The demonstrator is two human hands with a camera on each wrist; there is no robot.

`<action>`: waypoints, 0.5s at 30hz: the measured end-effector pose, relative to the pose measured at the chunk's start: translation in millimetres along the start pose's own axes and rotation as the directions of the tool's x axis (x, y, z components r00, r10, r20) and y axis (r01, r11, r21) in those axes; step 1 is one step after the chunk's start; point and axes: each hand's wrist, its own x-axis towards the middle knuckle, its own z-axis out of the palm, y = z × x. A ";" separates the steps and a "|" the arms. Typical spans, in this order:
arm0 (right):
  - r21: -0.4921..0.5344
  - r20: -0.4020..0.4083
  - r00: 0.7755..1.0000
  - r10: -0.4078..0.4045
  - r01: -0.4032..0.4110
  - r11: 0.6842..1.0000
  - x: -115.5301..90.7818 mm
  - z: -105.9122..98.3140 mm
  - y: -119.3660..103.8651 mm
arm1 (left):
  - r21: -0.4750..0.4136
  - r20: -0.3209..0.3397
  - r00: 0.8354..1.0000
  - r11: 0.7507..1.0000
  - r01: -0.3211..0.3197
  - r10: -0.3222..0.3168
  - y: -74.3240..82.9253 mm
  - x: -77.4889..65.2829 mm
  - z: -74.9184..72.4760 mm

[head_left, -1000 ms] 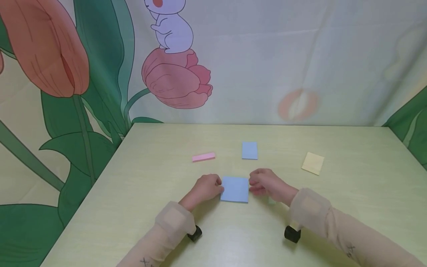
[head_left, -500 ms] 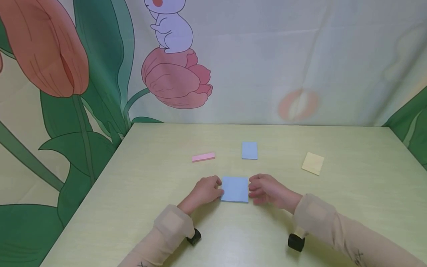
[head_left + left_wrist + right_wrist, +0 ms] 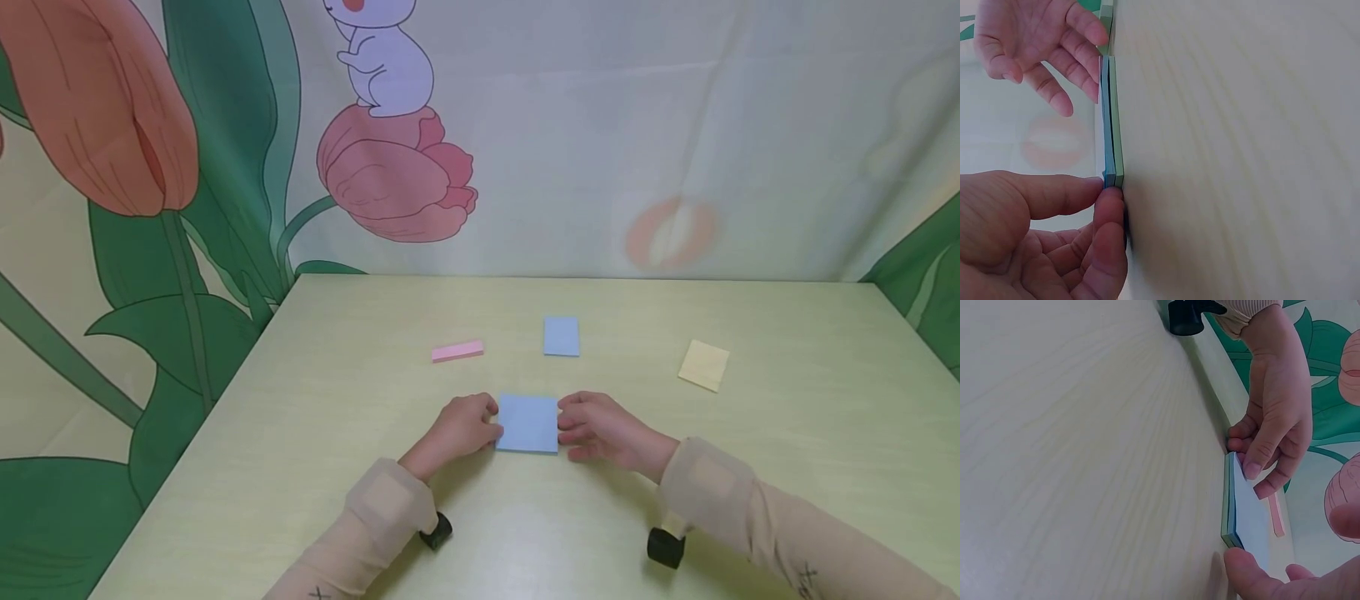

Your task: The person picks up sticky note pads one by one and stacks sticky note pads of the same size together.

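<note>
A square blue sticky note pad (image 3: 527, 423) lies flat near the table's middle. In the left wrist view it rests on a green sticky note pad (image 3: 1115, 125), their edges nearly lined up. My left hand (image 3: 459, 425) pinches the left edge of this stack, thumb on the blue side and fingers at the end. At the opposite edge is my right hand (image 3: 606, 429), its fingers loosely bent. In the right wrist view a right fingertip (image 3: 1240, 557) sits against or just beside the stack's end; I cannot tell which.
Farther back on the table (image 3: 375, 325) lie a thin pink note pad (image 3: 457, 351), a smaller blue pad (image 3: 562, 336) and a yellow pad (image 3: 704, 365). A light green piece (image 3: 1106, 28) sits beyond the stack. A printed curtain (image 3: 570, 150) hangs behind.
My right hand has shifted slightly toward me, covering the small green piece formerly visible below it. The left hand and the stack hold nearly still.
</note>
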 end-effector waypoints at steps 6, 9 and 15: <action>0.020 0.001 1.000 0.002 -0.002 1.000 -2.0 0.6 -0.9 | 0.012 -0.002 1.000 1.000 -0.012 0.012 1.5 -1.1 -0.9; 0.029 0.008 1.000 -0.004 0.004 1.000 -3.8 0.8 -0.9 | 0.020 -0.007 1.000 1.000 -0.019 0.019 2.3 -1.6 -1.7; 0.037 0.028 0.999 -0.027 0.026 0.999 -8.0 0.9 0.5 | 0.026 0.000 1.000 1.000 -0.014 0.014 2.8 -2.0 -1.5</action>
